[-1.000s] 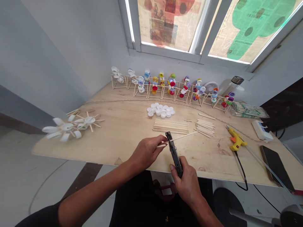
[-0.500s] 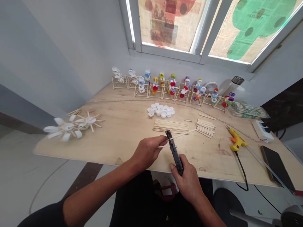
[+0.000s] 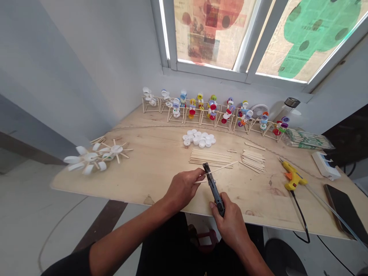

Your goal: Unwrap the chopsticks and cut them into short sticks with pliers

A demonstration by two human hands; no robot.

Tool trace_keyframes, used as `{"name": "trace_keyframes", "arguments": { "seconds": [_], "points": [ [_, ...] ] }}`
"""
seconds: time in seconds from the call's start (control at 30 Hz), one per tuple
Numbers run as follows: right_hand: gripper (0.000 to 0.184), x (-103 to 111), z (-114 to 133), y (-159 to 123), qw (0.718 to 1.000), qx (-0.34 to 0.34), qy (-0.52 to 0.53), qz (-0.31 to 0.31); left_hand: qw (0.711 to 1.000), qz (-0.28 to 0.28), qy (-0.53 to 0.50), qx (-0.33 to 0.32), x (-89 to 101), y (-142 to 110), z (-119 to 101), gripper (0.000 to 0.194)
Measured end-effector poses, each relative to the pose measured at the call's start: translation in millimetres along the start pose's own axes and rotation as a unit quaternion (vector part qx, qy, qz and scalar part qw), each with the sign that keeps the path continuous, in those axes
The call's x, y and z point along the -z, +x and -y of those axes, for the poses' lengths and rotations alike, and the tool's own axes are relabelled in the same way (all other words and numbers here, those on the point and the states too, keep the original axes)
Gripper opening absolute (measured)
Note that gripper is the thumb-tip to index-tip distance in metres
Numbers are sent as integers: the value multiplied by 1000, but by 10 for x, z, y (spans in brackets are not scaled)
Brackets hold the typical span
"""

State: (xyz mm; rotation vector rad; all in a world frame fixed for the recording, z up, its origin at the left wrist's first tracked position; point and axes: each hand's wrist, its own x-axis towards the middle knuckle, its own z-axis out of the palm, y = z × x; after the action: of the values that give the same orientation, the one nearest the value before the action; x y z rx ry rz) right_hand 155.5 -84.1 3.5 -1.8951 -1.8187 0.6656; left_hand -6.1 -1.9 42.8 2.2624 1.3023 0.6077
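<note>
My left hand (image 3: 182,188) is closed, pinching a thin wooden stick (image 3: 225,166) that points out to the right. A second stick end (image 3: 201,182) shows just below, also at these fingers. My right hand (image 3: 232,218) is wrapped round dark pliers (image 3: 213,187), whose head meets the first stick close to my left fingertips. Whether the jaws bite into the stick cannot be made out. Beyond the hands lie a row of long sticks (image 3: 208,156), a pile of shorter sticks (image 3: 253,160) and a cluster of white bottle caps (image 3: 201,142).
Stick frames with coloured cap wheels (image 3: 212,109) line the wall. White cap wheels (image 3: 90,156) lie at left. At right are a yellow glue gun (image 3: 293,175) with its cord, a phone (image 3: 343,207), a power strip (image 3: 325,165), bagged sticks (image 3: 309,138) and a bottle (image 3: 284,109).
The whole view has shifted slightly, so everything sits a little lower and further right. Both hands keep their grip, with the pliers still at the stick.
</note>
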Motion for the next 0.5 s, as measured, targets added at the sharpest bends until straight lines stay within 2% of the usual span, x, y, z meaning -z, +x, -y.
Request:
{"name": "trace_keyframes", "arguments": {
  "seconds": [0.27,0.5],
  "points": [
    [18,53,13,25,999,1,43,30,998,-20,48,-24,2,-4,15,20],
    [18,26,-13,77,999,-2,28,20,997,-27,61,-23,-27,21,20,20]
  ]
}}
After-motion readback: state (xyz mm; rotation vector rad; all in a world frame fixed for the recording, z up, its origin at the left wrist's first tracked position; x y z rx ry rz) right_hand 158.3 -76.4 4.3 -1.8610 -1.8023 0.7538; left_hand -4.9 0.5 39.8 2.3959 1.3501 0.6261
